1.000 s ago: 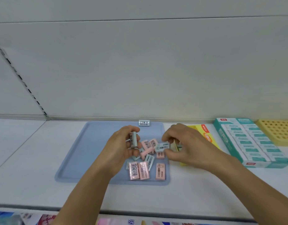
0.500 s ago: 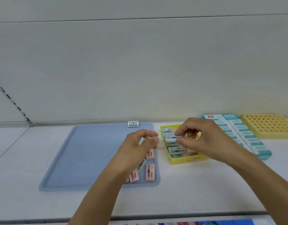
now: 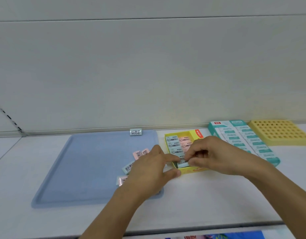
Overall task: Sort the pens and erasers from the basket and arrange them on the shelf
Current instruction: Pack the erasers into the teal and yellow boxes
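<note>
A blue tray point(image 3: 97, 169) lies on the white shelf with a few loose erasers on its right side: a pink one point(image 3: 140, 154), a light blue one point(image 3: 129, 168) and another pink one point(image 3: 122, 180). To the tray's right stands an open yellow box point(image 3: 197, 133) with light blue and pink erasers packed in rows. My left hand point(image 3: 152, 171) and my right hand point(image 3: 216, 156) meet at the box's front left corner. Between their fingertips is a light blue eraser point(image 3: 183, 164), low inside the box. No pens are in sight.
One small eraser point(image 3: 135, 132) sits on the tray's back rim by the wall. A teal and white box point(image 3: 235, 135) of packed items lies right of the yellow box, and a yellow block with many holes point(image 3: 279, 133) beyond it. The shelf's front edge is near me.
Both hands have left the pile on the tray and moved right to the yellow box. They have come together at its front left corner, with a light blue eraser lowered into it.
</note>
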`<state>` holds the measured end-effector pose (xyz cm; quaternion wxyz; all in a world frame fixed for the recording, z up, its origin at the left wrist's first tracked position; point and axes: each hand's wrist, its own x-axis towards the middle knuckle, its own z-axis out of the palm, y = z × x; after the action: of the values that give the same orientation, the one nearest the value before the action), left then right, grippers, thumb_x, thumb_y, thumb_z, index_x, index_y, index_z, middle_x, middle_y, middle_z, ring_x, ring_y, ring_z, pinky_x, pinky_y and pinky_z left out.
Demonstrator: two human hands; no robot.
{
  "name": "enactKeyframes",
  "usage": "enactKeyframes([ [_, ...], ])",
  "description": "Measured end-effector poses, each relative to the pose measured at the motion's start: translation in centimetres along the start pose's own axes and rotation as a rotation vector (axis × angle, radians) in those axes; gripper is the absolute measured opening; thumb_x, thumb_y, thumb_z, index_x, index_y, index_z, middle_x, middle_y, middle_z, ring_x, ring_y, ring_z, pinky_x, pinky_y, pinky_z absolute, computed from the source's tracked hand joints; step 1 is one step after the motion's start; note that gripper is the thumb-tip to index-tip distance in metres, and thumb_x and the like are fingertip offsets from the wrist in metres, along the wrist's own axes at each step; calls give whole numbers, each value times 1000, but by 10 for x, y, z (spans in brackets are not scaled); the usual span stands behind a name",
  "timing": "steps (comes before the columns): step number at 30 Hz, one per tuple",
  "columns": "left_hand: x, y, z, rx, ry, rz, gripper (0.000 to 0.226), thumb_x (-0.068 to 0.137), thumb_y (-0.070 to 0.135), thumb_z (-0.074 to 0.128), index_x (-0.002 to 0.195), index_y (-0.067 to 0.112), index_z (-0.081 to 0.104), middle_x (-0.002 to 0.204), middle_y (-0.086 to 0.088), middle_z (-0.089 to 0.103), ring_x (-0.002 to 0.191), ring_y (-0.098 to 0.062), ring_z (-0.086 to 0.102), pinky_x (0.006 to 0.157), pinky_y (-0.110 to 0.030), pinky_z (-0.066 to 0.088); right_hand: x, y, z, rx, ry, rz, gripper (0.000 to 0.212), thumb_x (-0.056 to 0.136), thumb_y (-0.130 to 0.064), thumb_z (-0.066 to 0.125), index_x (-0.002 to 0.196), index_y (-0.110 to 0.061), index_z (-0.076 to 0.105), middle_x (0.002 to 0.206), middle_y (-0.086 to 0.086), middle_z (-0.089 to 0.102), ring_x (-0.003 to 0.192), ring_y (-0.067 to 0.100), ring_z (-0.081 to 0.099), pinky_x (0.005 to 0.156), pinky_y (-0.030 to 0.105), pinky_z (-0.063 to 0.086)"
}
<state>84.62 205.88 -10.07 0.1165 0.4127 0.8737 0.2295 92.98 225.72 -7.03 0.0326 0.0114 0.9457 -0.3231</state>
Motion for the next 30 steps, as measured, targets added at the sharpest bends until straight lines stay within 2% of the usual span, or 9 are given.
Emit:
enactKeyframes([
  [4, 2, 5, 0, 118, 0, 6, 46, 89, 58, 55, 133, 48, 47, 102, 9, 36, 103, -14, 52, 69, -28, 34, 3, -2, 5, -30, -11, -8, 7, 86, -28, 68, 86, -33, 73, 81, -14, 66, 71, 5, 58, 63, 23, 48],
  [7, 2, 4, 0, 59, -19, 5, 46, 87, 55, 60, 131, 48, 50, 102, 8, 40, 101, -13, 52, 74, -29, 40, 4, -5, 9, -32, 34, 2, 6, 85, -24, 70, 84, -30, 71, 81, -10, 66, 73, 7, 59, 68, 30, 53],
  [10, 2, 2, 1, 16, -34, 4, 48, 85, 54, 63, 131, 46, 51, 103, 9, 43, 103, -12, 51, 85, -33, 46, 1, -10, 11, -91, 70, 2, 7, 86, -23, 68, 85, -27, 74, 82, -11, 67, 77, 4, 60, 72, 28, 52],
  [15, 1, 3, 0, 88, -47, 35, 49, 87, 55, 59, 134, 46, 48, 106, 9, 44, 105, -11, 51, 79, -28, 42, -8, -20, 20, -325, 40, -64, 25, 89, -25, 54, 103, -31, 73, 98, -8, 56, 92, 7, 50, 77, 32, 49],
  [18, -1, 1, -5, 76, -47, 23, 53, 87, 54, 60, 137, 44, 43, 103, 13, 44, 104, -8, 51, 83, -28, 43, -11, -20, 20, -365, 63, -56, 30, 91, -25, 49, 109, -33, 71, 103, -9, 56, 97, 8, 48, 81, 34, 47],
  [22, -3, -2, -16, -378, 63, -183, 40, 89, 36, 62, 124, 44, 46, 85, 15, 58, 83, -5, 59, 78, -26, 50, -13, -16, 23, -367, 66, -62, 34, 92, -21, 45, 113, -33, 69, 109, -11, 56, 102, 9, 48, 85, 28, 42],
  [24, -5, -1, -18, -643, 32, -258, 39, 91, 21, 55, 124, 41, 47, 84, 17, 61, 76, -7, 59, 74, -24, 50, -12, -17, 25, -376, 105, -76, 34, 94, -22, 45, 116, -34, 68, 110, -13, 57, 101, 7, 47, 86, 27, 40],
  [27, -7, 3, -19, -954, -3, -283, 51, 86, 0, 49, 124, 34, 52, 99, 9, 64, 80, -10, 54, 74, -27, 45, -7, -22, 28, -193, 321, -84, 25, 93, -20, 54, 110, -30, 70, 98, -13, 60, 91, 4, 51, 82, 28, 45],
  [30, -8, 7, -18, -967, 13, -253, 56, 87, -6, 45, 126, 33, 53, 106, 8, 67, 92, -7, 62, 81, -23, 47, -1, -25, 34, -53, 411, -119, 23, 92, -18, 59, 113, -25, 67, 89, -13, 60, 82, 6, 55, 76, 28, 48],
])
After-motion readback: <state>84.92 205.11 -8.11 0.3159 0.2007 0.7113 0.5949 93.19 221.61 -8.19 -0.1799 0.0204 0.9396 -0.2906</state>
